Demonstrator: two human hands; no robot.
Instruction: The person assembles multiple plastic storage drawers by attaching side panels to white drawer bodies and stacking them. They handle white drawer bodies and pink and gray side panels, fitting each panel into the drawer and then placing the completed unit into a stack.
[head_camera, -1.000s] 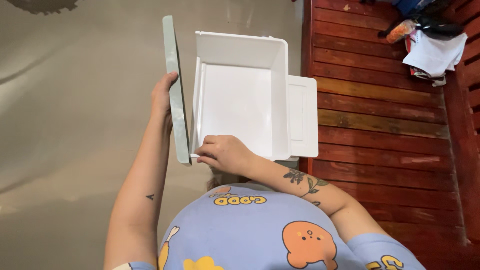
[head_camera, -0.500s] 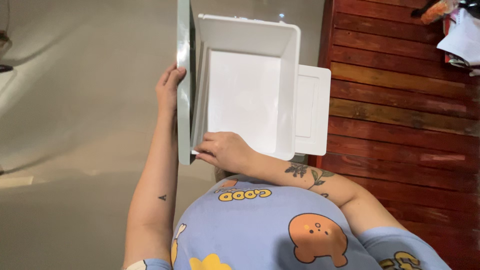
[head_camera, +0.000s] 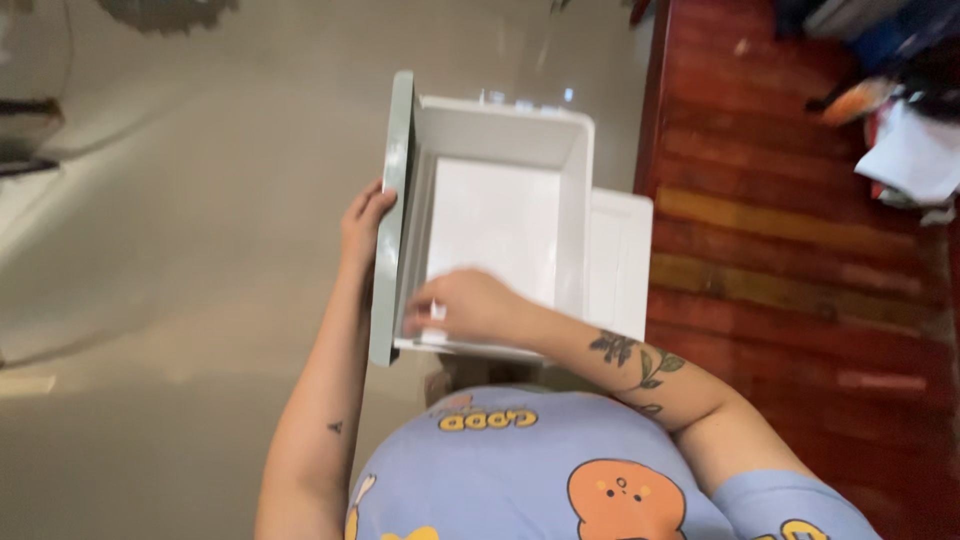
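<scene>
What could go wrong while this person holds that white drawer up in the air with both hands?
The white drawer has nothing under it: only the left hand on its grey-green front panel and the right hand at its near rim carry it. If either grip slips, it could tip and drop onto the floor. The right hand looks blurred, so its hold may be less settled.

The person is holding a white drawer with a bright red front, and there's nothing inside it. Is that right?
Not quite. The front is pale green, not red, as the head view shows. The rest holds: the drawer is white and looks empty, with the left hand on its front and the right hand at its near edge.
</scene>
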